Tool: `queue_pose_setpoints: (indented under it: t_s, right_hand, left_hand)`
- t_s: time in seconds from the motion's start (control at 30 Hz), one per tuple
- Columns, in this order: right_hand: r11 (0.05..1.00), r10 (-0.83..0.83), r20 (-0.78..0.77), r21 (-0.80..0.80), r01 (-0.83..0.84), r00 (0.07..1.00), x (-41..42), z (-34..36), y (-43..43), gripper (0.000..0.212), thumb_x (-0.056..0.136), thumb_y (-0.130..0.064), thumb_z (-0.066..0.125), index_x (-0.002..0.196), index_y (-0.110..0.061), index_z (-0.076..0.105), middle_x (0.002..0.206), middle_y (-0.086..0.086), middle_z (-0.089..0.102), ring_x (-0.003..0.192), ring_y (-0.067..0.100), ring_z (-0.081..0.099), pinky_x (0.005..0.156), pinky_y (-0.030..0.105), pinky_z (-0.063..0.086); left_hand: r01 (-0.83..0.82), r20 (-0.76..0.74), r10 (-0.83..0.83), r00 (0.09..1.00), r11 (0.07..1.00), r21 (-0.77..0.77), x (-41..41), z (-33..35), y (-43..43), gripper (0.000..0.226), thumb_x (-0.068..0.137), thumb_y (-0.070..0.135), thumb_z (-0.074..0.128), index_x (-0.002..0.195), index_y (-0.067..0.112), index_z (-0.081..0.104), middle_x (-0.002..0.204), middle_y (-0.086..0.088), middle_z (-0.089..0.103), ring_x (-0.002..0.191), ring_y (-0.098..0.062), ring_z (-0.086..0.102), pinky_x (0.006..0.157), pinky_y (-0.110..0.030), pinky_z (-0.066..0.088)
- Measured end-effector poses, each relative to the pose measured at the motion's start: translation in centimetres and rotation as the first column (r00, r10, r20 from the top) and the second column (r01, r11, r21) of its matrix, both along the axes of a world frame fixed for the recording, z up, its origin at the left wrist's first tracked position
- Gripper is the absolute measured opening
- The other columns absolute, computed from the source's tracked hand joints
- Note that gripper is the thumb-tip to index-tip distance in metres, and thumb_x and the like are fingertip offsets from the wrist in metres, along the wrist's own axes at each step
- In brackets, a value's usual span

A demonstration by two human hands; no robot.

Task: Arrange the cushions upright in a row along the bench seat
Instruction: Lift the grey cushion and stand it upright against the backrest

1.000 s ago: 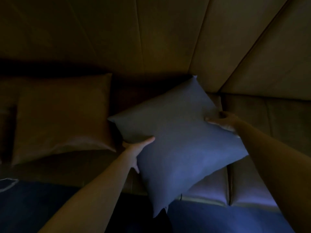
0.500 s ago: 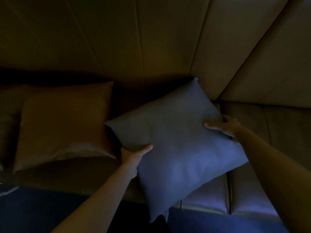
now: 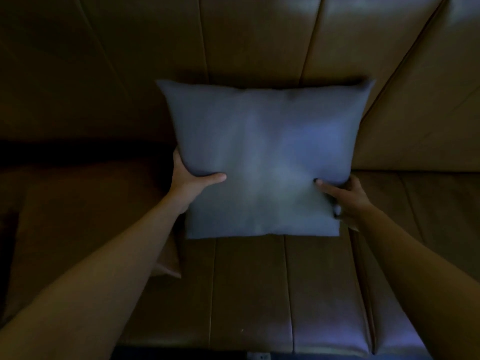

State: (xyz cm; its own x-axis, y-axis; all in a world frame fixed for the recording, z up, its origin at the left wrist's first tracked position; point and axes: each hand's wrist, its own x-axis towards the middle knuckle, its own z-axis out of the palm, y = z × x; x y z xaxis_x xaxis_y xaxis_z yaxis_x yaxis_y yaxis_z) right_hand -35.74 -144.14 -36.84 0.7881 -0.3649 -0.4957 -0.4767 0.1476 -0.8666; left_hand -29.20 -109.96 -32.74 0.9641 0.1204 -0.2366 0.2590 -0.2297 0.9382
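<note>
A grey-blue square cushion [image 3: 262, 157] stands upright and square on the brown bench seat [image 3: 249, 289], its top edge against the padded backrest [image 3: 259, 40]. My left hand [image 3: 189, 180] grips its lower left edge, thumb across the front. My right hand [image 3: 348, 196] grips its lower right edge, thumb on the front. A brown cushion [image 3: 85, 224] lies to the left on the seat, partly behind my left forearm and dim in the low light.
The backrest turns a corner at the right [image 3: 426, 105], and the seat continues along it [image 3: 436, 203]. The seat's front edge [image 3: 259, 349] runs along the bottom of the view. The scene is very dark.
The grey-blue cushion was tilted like a diamond and held off the seat; now it is turned square and stands against the backrest. Both hands shifted down to its lower edges. The view moved right.
</note>
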Motion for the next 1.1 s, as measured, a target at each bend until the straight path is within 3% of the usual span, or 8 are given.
queue_pose_setpoints:
  t_s: [0.2,0.37,0.6,0.7,0.77,0.83,0.93,1.1]
  right_hand:
    - [0.999,-0.006,-0.034,-0.039,0.005,0.999,1.7,-0.2,1.4,0.135,0.032,-0.05,0.096,0.15,-0.029,0.034,0.148,0.005,0.048,0.132,0.033,0.049,0.104,0.056,0.044]
    - [0.993,-0.067,-0.061,-0.106,0.06,0.996,1.8,0.4,2.9,0.132,0.035,-0.054,0.092,0.15,-0.03,0.033,0.149,0.004,0.046,0.134,0.034,0.046,0.105,0.057,0.042]
    - [0.962,-0.229,-0.078,-0.171,0.214,0.97,1.1,2.4,6.8,0.072,0.08,-0.017,0.077,0.143,-0.005,0.045,0.14,0.011,0.054,0.132,0.032,0.049,0.107,0.036,0.039]
    - [0.983,-0.179,-0.188,-0.078,0.167,0.966,1.0,4.5,11.0,0.051,0.091,-0.015,0.063,0.136,0.004,0.048,0.136,0.019,0.055,0.125,0.036,0.053,0.092,0.035,0.042]
    - [0.995,-0.092,-0.237,-0.069,0.078,0.967,1.2,5.6,14.7,0.05,0.092,-0.021,0.062,0.133,0.005,0.051,0.122,0.021,0.058,0.103,0.031,0.056,0.082,0.034,0.041]
    - [0.997,-0.052,-0.257,-0.069,0.036,0.965,1.8,6.1,18.4,0.051,0.091,-0.023,0.064,0.133,0.003,0.052,0.108,0.012,0.054,0.096,0.026,0.051,0.084,0.036,0.043]
    - [0.997,-0.017,-0.258,-0.082,-0.004,0.966,2.4,6.5,24.2,0.054,0.089,-0.022,0.066,0.135,0.001,0.053,0.115,0.013,0.059,0.106,0.032,0.057,0.097,0.044,0.046]
    - [0.994,0.054,-0.275,-0.077,-0.078,0.96,3.3,7.1,33.8,0.061,0.091,-0.029,0.065,0.143,-0.006,0.045,0.14,0.019,0.052,0.125,0.038,0.052,0.1,0.047,0.044]
  left_hand:
    - [0.097,-0.243,-0.099,0.965,0.995,-0.021,2.8,-1.3,0.5,0.126,0.065,0.02,0.089,0.154,0.042,0.004,0.16,0.007,0.024,0.147,-0.03,0.023,0.104,-0.072,0.028]
    - [0.066,-0.228,-0.068,0.971,0.998,-0.015,2.7,-1.3,0.6,0.122,0.067,0.017,0.088,0.156,0.037,0.007,0.161,0.005,0.025,0.147,-0.028,0.024,0.113,-0.062,0.026]
    - [-0.004,-0.321,-0.011,0.947,0.999,-0.047,1.4,0.0,2.5,0.106,0.078,0.027,0.08,0.157,0.031,0.009,0.162,-0.004,0.022,0.146,-0.031,0.026,0.114,-0.055,0.03]
    - [0.051,-0.361,-0.052,0.931,0.999,-0.013,1.1,1.3,5.2,0.092,0.085,0.03,0.073,0.157,0.027,0.016,0.163,-0.005,0.02,0.146,-0.031,0.025,0.114,-0.053,0.031]
    - [0.069,-0.358,-0.062,0.932,0.998,0.006,1.0,2.3,7.5,0.082,0.089,0.03,0.07,0.156,0.024,0.023,0.162,-0.006,0.023,0.145,-0.031,0.028,0.114,-0.05,0.032]
    - [0.07,-0.347,-0.06,0.936,0.997,0.017,1.0,3.1,10.3,0.075,0.09,0.028,0.068,0.154,0.02,0.029,0.159,-0.008,0.029,0.143,-0.03,0.033,0.111,-0.045,0.035]
    - [0.059,-0.355,-0.034,0.934,0.996,0.06,0.9,3.8,15.5,0.071,0.09,0.03,0.068,0.152,0.019,0.034,0.154,-0.011,0.035,0.137,-0.031,0.04,0.106,-0.042,0.04]
    - [0.026,-0.39,0.017,0.921,0.994,0.104,0.2,4.3,25.6,0.075,0.09,0.034,0.067,0.153,0.022,0.029,0.158,-0.01,0.029,0.141,-0.035,0.035,0.11,-0.049,0.036]
